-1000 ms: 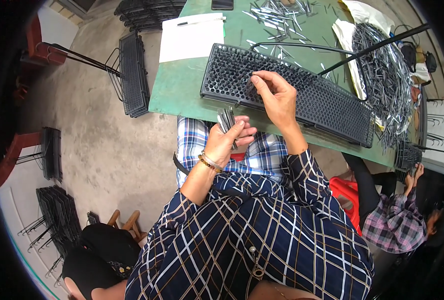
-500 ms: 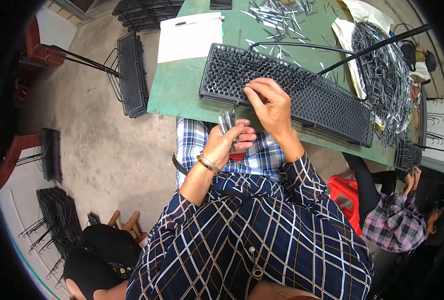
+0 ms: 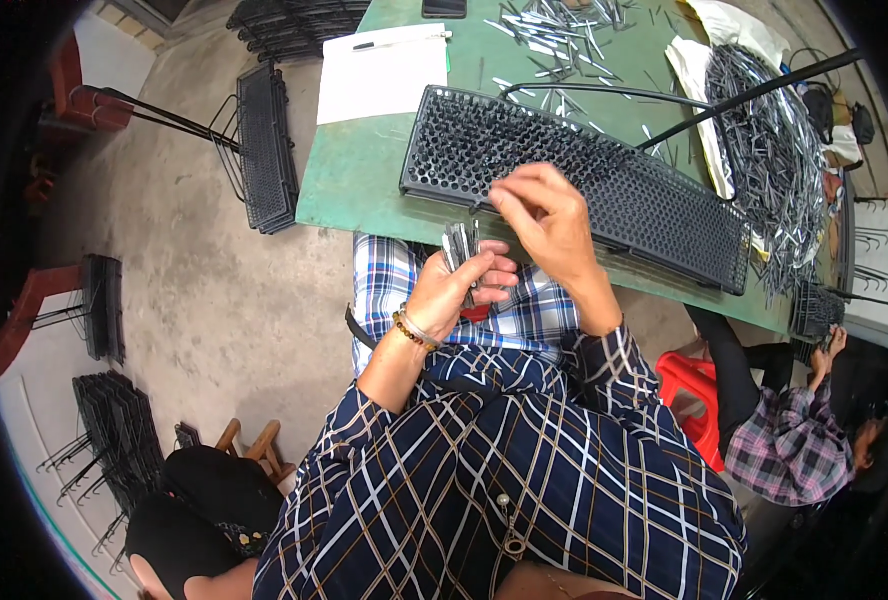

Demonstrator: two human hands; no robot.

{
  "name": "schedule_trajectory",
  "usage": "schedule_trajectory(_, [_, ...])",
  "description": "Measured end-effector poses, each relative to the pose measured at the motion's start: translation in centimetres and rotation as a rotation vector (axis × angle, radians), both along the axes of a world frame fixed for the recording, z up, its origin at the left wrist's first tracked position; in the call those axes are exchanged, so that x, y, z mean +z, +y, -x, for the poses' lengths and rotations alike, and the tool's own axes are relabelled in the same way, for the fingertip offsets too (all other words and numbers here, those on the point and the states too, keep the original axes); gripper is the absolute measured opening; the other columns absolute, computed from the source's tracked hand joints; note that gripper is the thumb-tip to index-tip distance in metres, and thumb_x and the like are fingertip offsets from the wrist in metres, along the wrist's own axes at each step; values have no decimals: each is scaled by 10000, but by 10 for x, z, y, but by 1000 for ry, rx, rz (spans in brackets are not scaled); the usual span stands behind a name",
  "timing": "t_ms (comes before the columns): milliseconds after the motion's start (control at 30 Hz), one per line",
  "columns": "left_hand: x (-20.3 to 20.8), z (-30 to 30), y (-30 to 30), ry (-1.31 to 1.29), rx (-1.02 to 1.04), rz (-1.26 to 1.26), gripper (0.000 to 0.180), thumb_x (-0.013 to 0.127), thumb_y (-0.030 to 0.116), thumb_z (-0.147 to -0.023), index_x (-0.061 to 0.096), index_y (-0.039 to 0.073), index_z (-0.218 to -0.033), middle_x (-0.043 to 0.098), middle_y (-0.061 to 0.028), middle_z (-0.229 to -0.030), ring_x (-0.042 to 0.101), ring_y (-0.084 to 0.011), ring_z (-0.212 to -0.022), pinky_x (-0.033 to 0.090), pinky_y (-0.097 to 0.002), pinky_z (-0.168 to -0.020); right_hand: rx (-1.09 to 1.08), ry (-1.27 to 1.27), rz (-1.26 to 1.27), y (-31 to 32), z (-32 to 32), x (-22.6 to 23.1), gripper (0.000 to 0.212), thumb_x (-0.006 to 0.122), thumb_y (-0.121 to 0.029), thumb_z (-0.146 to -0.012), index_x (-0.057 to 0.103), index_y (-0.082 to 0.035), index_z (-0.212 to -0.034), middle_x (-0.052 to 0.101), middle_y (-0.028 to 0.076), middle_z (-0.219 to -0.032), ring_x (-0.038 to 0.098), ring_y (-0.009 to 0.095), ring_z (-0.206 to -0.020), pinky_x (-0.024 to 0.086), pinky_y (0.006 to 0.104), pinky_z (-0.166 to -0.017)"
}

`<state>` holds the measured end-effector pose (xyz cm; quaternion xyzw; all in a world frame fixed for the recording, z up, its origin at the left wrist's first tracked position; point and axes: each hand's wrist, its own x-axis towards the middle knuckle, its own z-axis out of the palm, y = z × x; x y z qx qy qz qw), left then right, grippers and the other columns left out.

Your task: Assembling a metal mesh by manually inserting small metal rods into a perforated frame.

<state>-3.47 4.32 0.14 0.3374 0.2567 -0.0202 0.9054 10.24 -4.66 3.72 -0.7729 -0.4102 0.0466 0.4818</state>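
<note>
One bundle of slim grey and black pieces (image 3: 458,248), too overlapped to count, is clamped in the left hand (image 3: 451,287), just in front of one black perforated rack (image 3: 654,207) on one green table (image 3: 349,180). Since a second ago the right hand (image 3: 552,222) has dropped from over the rack's holes toward its near edge, closer to the bundle; I cannot tell whether its curled thumb and fingertips meet or grip a piece.

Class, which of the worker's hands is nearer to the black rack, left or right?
Right. In view, the right hand overlaps the near edge of the rack; the left hand is short of that edge, above the lap.
</note>
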Motion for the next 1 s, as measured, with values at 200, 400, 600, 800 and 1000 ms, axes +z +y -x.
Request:
schedule_trajectory(200, [13,-3,-4,-101,-146,33,286,534,181,-933,526,6,-1158,641,-122,-986,649,-180,-826,556,-268,-654,179,644,37,-27,11,-10,199,697,-155,-826,672,42,-840,598,27,-757,526,58,-626,406,215,-529])
schedule_trajectory(400, [6,-11,-9,-36,-146,-31,299,527,220,-943,543,-3,-1141,643,-119,-988,653,-174,-843,567,-271,-667,61,817,33,-45,2,-10,183,682,-137,-841,681,32,-912,663,44,-799,580,61,-707,464,196,-597])
schedule_trajectory(600, [2,-15,-12,-15,-112,-98,294,529,212,-942,557,-15,-1128,649,-120,-977,656,-169,-824,575,-279,-659,57,699,-50,-42,4,-11,175,684,-123,-837,682,28,-926,662,36,-790,581,65,-693,469,201,-601])
schedule_trajectory(800, [2,-12,-13,-33,-144,-153,291,522,215,-946,551,-14,-1124,646,-122,-1009,663,-185,-861,575,-274,-671,92,817,-51,-42,2,-13,160,675,-119,-842,686,9,-938,651,30,-771,573,66,-678,463,202,-592])
schedule_trajectory(1000, [3,-11,-9,-18,-36,-55,311,507,221,-954,533,-18,-1152,634,-169,-1041,657,-215,-893,573,-309,-701,-27,726,-58,-33,-4,3,172,676,-154,-848,678,6,-910,641,6,-727,523,42,-550,389,171,-475])
